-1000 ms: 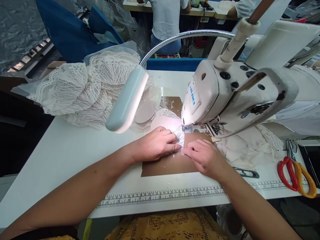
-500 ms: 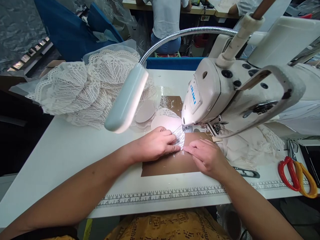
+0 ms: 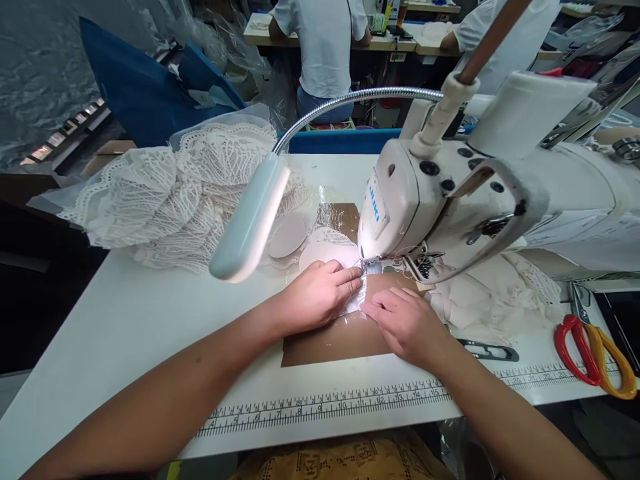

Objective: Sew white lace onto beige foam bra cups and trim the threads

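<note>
My left hand lies fingers together on a small piece of white lace, pressing it flat right in front of the needle of a white sewing machine. My right hand presses the same lace piece from the right, fingers curled down onto it. The lace sits on a brown patch of the white table. A round beige pad lies just behind my left hand.
A heap of white lace pieces fills the table's back left. A gooseneck lamp hangs over the left hand. Sewn pieces pile right of the needle. Red and yellow scissors, a thread snipper, a printed ruler. People sit at tables behind.
Both hands have slid a little forward with the lace, closer under the machine's needle. The camera has tilted slightly, showing more of the room behind.
</note>
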The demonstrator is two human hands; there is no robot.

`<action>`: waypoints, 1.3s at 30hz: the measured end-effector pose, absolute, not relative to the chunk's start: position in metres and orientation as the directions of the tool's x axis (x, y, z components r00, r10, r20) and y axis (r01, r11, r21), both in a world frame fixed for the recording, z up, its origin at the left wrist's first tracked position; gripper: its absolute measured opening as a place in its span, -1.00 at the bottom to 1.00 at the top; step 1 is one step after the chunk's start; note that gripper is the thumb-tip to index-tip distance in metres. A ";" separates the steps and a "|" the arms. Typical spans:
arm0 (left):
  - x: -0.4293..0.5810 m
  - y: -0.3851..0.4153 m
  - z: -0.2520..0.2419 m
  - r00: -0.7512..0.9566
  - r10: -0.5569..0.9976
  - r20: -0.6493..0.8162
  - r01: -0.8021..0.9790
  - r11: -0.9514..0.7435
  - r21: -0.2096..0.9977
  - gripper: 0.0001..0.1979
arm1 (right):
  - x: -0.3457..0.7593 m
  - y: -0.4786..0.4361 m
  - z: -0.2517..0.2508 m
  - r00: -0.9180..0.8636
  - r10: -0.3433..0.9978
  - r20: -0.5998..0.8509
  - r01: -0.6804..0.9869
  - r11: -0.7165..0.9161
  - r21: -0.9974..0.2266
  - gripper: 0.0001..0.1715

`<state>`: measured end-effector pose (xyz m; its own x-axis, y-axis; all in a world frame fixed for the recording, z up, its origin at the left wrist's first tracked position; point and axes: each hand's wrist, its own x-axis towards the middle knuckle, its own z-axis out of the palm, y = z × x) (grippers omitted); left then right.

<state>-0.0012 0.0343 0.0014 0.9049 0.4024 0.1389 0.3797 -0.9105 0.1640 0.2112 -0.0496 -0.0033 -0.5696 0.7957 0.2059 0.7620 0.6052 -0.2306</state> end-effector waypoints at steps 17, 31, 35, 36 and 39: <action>-0.003 0.044 0.001 0.920 0.371 0.124 0.359 -0.927 0.106 -0.59 | 0.208 -0.043 -0.005 -0.503 0.835 0.224 0.828 0.539 -0.151 -0.58; -0.005 0.053 0.000 0.917 0.363 0.166 0.347 -0.930 0.118 -0.65 | 0.198 -0.035 -0.002 -0.294 0.948 0.121 0.956 0.294 0.021 -0.45; -0.004 0.054 0.000 0.900 0.404 0.165 0.392 -0.914 0.099 -0.66 | 0.198 -0.033 -0.004 -0.265 0.957 0.115 0.964 0.267 0.002 -0.41; -0.003 0.054 0.000 0.895 0.414 0.166 0.403 -0.910 0.096 -0.66 | 0.199 -0.033 -0.004 -0.263 0.959 0.109 0.964 0.265 -0.011 -0.40; -0.003 0.054 0.000 0.884 0.429 0.184 0.420 -0.903 0.088 -0.67 | 0.200 -0.033 -0.005 -0.264 0.960 0.092 0.962 0.270 -0.050 -0.40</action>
